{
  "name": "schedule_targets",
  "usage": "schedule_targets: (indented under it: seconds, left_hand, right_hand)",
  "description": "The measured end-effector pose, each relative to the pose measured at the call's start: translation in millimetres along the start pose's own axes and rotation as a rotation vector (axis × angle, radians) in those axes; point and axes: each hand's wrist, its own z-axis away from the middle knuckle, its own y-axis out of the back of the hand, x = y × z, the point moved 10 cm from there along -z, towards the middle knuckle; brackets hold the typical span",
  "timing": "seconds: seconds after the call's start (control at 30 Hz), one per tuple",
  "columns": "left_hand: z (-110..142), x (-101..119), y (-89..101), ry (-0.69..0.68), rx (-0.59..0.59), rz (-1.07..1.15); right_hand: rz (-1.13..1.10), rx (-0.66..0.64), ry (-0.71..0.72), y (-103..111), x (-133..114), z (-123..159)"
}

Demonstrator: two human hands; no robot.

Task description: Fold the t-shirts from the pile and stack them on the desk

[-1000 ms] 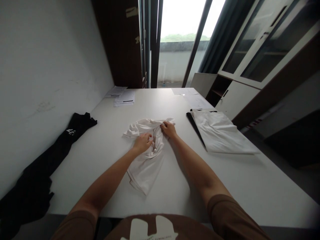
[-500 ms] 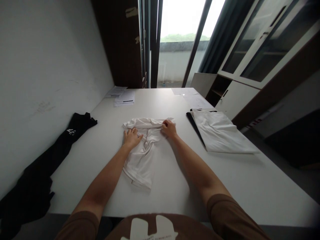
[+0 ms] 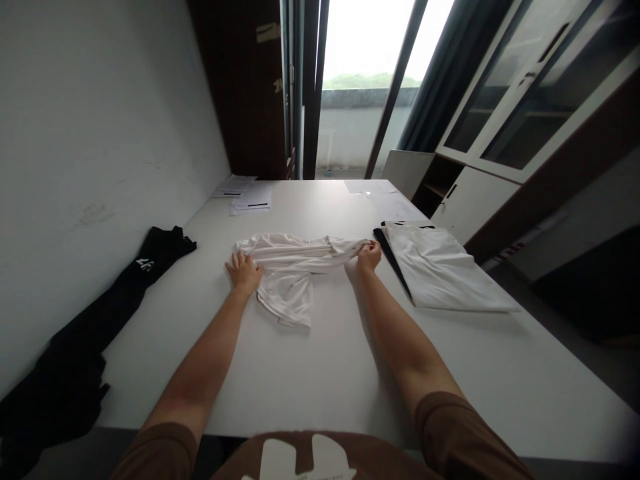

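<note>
A crumpled white garment, which looks like a T-shirt (image 3: pixel 287 293), lies across the middle of the white table (image 3: pixel 320 393). Its upper part is stretched sideways, and one piece hangs down toward me. My left hand (image 3: pixel 243 272) rests with fingers spread on the garment's left end, pressing it to the table. On the other side, my right hand (image 3: pixel 369 256) pinches the garment's right end between thumb and fingers, pulled out close to the folded stack.
Folded white cloth (image 3: pixel 445 267) lies over black cloth (image 3: pixel 393 260) at the right. A black garment (image 3: pixel 125 287) lies along the left wall. Papers (image 3: pixel 250 198) sit at the far left, with more sheets (image 3: pixel 385 200) at the far right. Beyond stands a cabinet (image 3: pixel 475 200).
My right hand has moved right, drawing the garment's end out with it. My left hand has shifted a little left. The hanging piece has drawn up away from me.
</note>
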Motion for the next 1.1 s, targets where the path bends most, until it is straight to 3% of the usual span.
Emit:
schedule_targets:
  seconds: [0.1,0.17,0.23,0.3,0.4,0.5,0.63,0.73,0.83,0.93,1.0,1.03,1.1]
  left_hand:
    - [13.9,44.7,11.6,-0.233,0.051,0.054]
    - [28.0,79.5,13.5,-0.438,0.008,0.131]
    - [43.3,107.8,14.8,-0.617,-0.053,0.211]
    - [57.3,127.9,18.1,-0.759,-0.09,0.277]
    - [71.9,145.1,22.5,-0.874,-0.125,0.326]
    - [74.5,149.7,23.5,-0.823,-0.157,0.299]
    - [77.0,151.0,31.4,-0.708,-0.255,0.329]
    - [95.3,163.2,42.7,-0.786,-0.445,0.437]
    - [129.6,178.1,48.4,-0.939,-0.75,0.538]
    - [164.7,182.4,36.1,-0.938,-1.142,0.63]
    - [178.2,178.8,18.5,-0.81,-1.346,0.656]
    - [178.6,175.5,8.6,-0.725,-1.382,0.648]
    - [165.5,165.6,-8.7,-0.583,-1.298,0.557]
  right_hand:
    - [-0.125,0.115,-0.199,8.7,15.0,7.4]
    - [-0.135,0.2,-0.143,18.3,6.4,11.4]
    - [-0.088,0.255,-0.002,26.2,-12.1,15.1]
    - [-0.039,0.2,0.167,20.4,-35.8,19.5]
    - [0.035,-0.06,0.355,-14.5,-69.1,32.8]
    - [0.152,-0.303,0.387,-52.0,-84.6,51.4]
    - [0.245,-0.345,0.386,-64.4,-88.0,59.2]
    - [0.251,-0.314,0.387,-60.7,-82.7,51.3]
    - [0.267,-0.315,0.358,-61.1,-74.4,43.2]
    - [0.278,-0.306,0.342,-63.4,-72.6,42.2]
    - [0.274,-0.3,0.342,-64.9,-73.8,44.4]
    - [0.269,-0.298,0.342,-65.4,-73.9,45.4]
    - [0.254,-0.295,0.338,-65.2,-72.3,45.8]
